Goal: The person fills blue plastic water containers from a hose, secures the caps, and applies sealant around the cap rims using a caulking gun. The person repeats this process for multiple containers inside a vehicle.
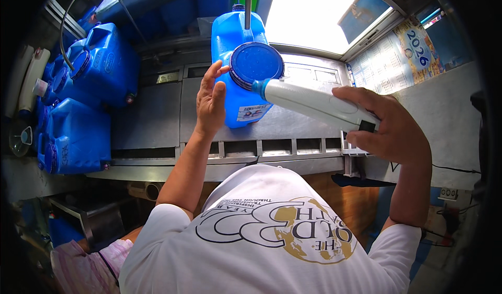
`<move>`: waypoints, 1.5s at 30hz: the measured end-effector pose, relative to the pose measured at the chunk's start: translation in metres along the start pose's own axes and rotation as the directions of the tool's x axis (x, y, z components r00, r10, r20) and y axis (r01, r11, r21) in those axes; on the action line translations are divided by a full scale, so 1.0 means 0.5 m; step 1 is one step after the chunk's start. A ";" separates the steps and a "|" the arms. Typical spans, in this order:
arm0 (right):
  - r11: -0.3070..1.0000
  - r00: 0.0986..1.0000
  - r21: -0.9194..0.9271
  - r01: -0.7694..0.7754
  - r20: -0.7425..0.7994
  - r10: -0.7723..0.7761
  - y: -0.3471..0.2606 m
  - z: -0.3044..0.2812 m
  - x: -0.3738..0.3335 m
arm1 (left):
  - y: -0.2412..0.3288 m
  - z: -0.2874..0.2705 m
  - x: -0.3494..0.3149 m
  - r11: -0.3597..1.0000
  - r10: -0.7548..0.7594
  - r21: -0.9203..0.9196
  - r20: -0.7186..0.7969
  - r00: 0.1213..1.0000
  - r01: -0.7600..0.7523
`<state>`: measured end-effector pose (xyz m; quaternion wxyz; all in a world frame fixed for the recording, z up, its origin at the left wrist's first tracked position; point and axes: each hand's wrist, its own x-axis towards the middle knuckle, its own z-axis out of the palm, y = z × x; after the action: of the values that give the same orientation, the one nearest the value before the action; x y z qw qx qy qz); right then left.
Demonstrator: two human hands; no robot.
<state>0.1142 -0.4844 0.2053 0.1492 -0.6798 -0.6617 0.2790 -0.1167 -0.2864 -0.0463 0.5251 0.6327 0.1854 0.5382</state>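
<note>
A blue water jug stands upright on the metal counter in front of me, its wide dark-blue cap facing my way. My right hand is wrapped round the rear end of a long white handheld tool with a blue tip. That tip lies at the cap's lower edge; I cannot tell whether it touches. My left hand is raised at the jug's left side, empty, with thumb and fingers apart. Its fingertips are close to the jug, perhaps touching it.
More blue jugs stand at the left, with a curved metal pipe over them. White filter housings are beyond. Another pipe hangs before the middle jug. A calendar is on the right wall. Someone's pink striped clothing shows lower left.
</note>
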 end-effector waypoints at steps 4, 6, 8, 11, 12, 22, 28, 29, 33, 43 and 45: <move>0.999 0.999 0.009 -0.049 -0.002 0.049 0.008 -0.009 -0.012 | -0.002 -0.011 -0.005 0.999 -0.032 -0.017 0.012 0.999 0.032; 0.997 0.997 0.026 -0.074 -0.012 0.074 0.011 -0.009 -0.014 | -0.011 -0.011 0.000 0.998 0.000 0.065 -0.007 1.000 0.001; 0.999 0.999 0.045 -0.015 -0.041 0.017 0.016 0.013 -0.018 | -0.022 -0.006 0.010 0.993 0.026 0.114 -0.030 0.999 -0.023; 0.996 0.999 0.081 0.022 -0.029 -0.020 0.031 0.043 -0.022 | -0.029 0.006 0.023 0.992 0.038 0.123 -0.056 0.998 -0.031; 0.996 1.000 0.087 0.013 -0.015 -0.011 0.037 0.047 -0.027 | -0.026 0.010 0.024 0.994 0.026 0.105 -0.047 0.999 -0.020; 0.894 0.983 0.440 -0.082 -0.110 0.144 0.149 0.177 -0.095 | -0.007 -0.005 0.003 0.971 0.057 0.232 0.027 0.998 -0.062; 0.819 0.957 0.571 -0.060 -0.200 0.210 0.196 0.201 -0.096 | -0.009 0.013 0.021 0.890 0.045 0.451 0.058 0.997 -0.066; 0.816 0.955 0.575 -0.065 -0.202 0.218 0.199 0.198 -0.096 | -0.013 0.018 0.026 0.887 0.038 0.457 0.056 0.998 -0.059; 0.809 0.953 0.584 -0.064 -0.206 0.224 0.208 0.185 -0.092 | -0.037 0.022 0.042 0.884 0.022 0.465 0.047 0.999 -0.041; 0.869 0.965 0.489 -0.080 -0.180 0.190 0.200 0.106 -0.064 | -0.031 -0.018 0.046 0.912 0.023 0.401 0.157 0.987 -0.085; 0.881 0.967 0.462 -0.102 -0.163 0.198 0.201 0.088 -0.056 | -0.026 -0.005 0.037 0.909 0.000 0.414 0.098 0.995 -0.041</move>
<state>0.1718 -0.5273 0.1177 0.3477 -0.7011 -0.5053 0.3636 -0.1079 -0.2653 -0.0489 0.3808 0.7569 0.2636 0.4611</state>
